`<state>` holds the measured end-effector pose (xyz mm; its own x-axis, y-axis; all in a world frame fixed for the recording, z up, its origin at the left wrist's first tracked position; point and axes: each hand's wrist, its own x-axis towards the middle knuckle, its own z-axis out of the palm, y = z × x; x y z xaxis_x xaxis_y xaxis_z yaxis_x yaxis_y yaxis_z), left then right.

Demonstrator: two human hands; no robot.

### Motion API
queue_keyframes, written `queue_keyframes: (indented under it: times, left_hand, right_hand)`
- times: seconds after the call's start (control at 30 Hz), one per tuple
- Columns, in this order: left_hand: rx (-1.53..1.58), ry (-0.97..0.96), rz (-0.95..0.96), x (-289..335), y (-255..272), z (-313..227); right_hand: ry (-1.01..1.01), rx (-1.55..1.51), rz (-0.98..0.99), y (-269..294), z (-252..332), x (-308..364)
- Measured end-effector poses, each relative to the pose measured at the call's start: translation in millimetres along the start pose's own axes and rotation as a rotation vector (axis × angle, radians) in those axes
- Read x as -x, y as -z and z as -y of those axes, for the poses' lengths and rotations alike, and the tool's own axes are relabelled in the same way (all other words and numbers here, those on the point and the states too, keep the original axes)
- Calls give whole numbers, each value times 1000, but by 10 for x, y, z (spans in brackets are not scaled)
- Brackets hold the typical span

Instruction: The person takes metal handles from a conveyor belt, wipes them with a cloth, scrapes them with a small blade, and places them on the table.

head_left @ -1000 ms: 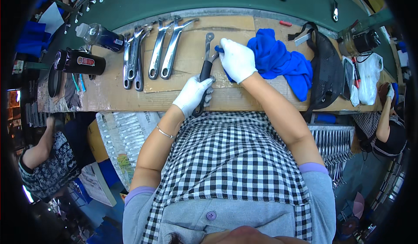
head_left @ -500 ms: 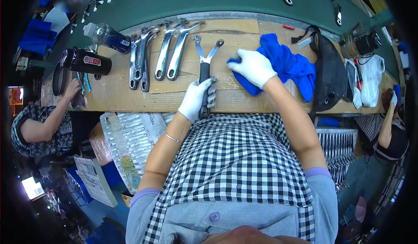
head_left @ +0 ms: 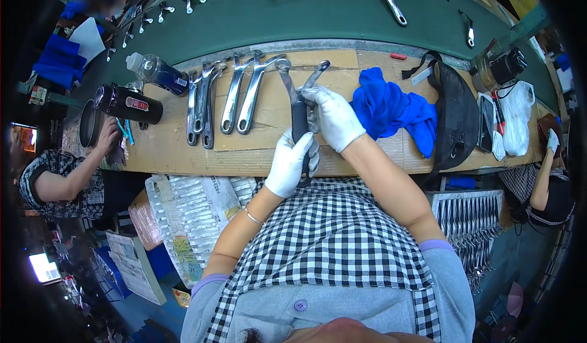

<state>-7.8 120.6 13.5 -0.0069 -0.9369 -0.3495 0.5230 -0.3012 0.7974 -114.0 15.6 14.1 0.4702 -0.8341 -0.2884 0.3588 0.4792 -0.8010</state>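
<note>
A Y-shaped metal tool with a black grip (head_left: pixel 299 121) stands nearly upright over the bench's front edge. My left hand (head_left: pixel 290 163), in a white glove, is closed round the lower part of the black grip. With fingers closed at the fork, just below the two shiny arms, my right hand (head_left: pixel 335 120), also gloved, holds the same tool from the right. Part of the fork is hidden behind those fingers. A crumpled blue cloth (head_left: pixel 391 107) lies on the bench right of my right hand. Several shiny forked tools (head_left: pixel 249 103) lie left of the held one.
Bottles (head_left: pixel 131 106) stand at the bench's left, near another person's hand (head_left: pixel 109 134). A black bag (head_left: pixel 455 114) and a white plastic bag (head_left: pixel 518 120) lie right. Beyond the bench runs a green surface (head_left: pixel 244 22) with scattered metal parts. Another worker's gloved hand (head_left: pixel 553 141) shows far right.
My right hand has let go of the blue cloth and moved left onto the tool's fork. My left hand still grips the handle, slightly farther right. The view has shifted somewhat.
</note>
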Motion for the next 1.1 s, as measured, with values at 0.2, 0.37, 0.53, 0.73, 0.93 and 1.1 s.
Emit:
queue_keyframes:
  times: [0.2,0.37,0.53,0.73,0.93,1.1]
  left_hand:
    - [-11,-29,11,0,55,24]
    - [-136,-30,-20,73,69,28]
    - [39,-48,77,-18,86,196]
    - [-415,-135,-134,-56,331,13]
    - [-1489,-551,-319,-334,701,-212]
    - [-1661,-584,-292,-315,732,-146]
  right_hand:
    - [-84,-41,2,-13,-40,-39]
    - [11,-51,-32,-28,-159,-5]
    - [-2,-89,-53,118,-133,19]
    - [863,1597,-69,324,132,181]
    - [651,1930,-143,719,-87,300]
    - [510,1193,-318,619,165,27]
